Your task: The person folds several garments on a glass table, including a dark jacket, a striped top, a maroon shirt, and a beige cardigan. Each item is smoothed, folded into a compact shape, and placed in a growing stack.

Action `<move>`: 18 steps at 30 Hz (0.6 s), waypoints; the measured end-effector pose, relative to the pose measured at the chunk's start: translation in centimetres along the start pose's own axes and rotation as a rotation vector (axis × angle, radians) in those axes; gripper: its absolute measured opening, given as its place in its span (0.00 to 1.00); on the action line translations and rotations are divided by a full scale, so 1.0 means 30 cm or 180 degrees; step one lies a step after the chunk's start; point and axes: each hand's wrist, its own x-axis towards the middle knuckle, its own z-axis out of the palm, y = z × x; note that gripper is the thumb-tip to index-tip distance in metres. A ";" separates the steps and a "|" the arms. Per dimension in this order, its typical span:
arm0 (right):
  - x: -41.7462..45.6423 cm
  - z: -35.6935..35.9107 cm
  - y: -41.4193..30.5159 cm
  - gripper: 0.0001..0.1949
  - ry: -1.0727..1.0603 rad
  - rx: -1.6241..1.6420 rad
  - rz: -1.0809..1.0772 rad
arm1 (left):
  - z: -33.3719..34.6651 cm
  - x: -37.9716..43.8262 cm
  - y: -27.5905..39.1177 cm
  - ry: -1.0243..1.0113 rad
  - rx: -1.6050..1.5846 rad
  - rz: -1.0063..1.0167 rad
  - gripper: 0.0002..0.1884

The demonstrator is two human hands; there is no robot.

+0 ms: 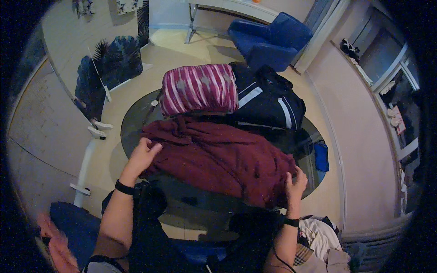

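A dark red cloth garment [218, 157] lies crumpled and folded across the dark oval glass table [136, 112] before me. My left hand [145, 153] is at the garment's left end, its thumb and fingers apart against the cloth. At the right end, my right hand [296, 184] touches the edge with thumb and fingers spread. Behind the garment sits a folded bundle of pink, white and grey striped fabric [199, 88]. To its right is a black garment with white stripes [273, 99], piled on the table.
A blue pouch [321, 157] rests near the table's right edge. Beyond stands a blue armchair [269, 41] by a white desk [239, 8]. Clothes [317, 239] are heaped at lower right, and a mirror [102, 34] leans at left.
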 end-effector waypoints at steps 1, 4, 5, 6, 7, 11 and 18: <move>0.011 -0.004 -0.087 0.18 -0.0162 0.0331 -0.0333 | -0.025 -0.023 0.028 -0.0215 0.0234 -0.0044 0.30; -0.017 -0.016 -0.254 0.22 -0.1272 0.0850 -0.0693 | -0.040 -0.045 -0.046 -0.0618 0.0796 0.0459 0.39; -0.032 -0.019 -0.289 0.23 -0.1642 0.0839 -0.0699 | -0.045 -0.055 -0.055 -0.0704 0.1057 0.0687 0.39; -0.051 -0.014 -0.304 0.25 -0.1740 0.0874 -0.0913 | -0.036 -0.057 -0.068 -0.0670 0.1056 0.0589 0.38; -0.061 -0.014 -0.319 0.24 -0.1777 0.0622 -0.1037 | -0.034 -0.053 -0.088 -0.0553 0.0952 0.0575 0.35; -0.065 0.010 -0.276 0.16 -0.1861 0.0269 -0.1136 | -0.086 -0.042 -0.065 -0.0471 -0.0152 0.0277 0.20; -0.043 0.131 -0.232 0.08 -0.1224 0.1289 0.0085 | -0.139 -0.006 -0.142 0.0417 0.0800 -0.0226 0.14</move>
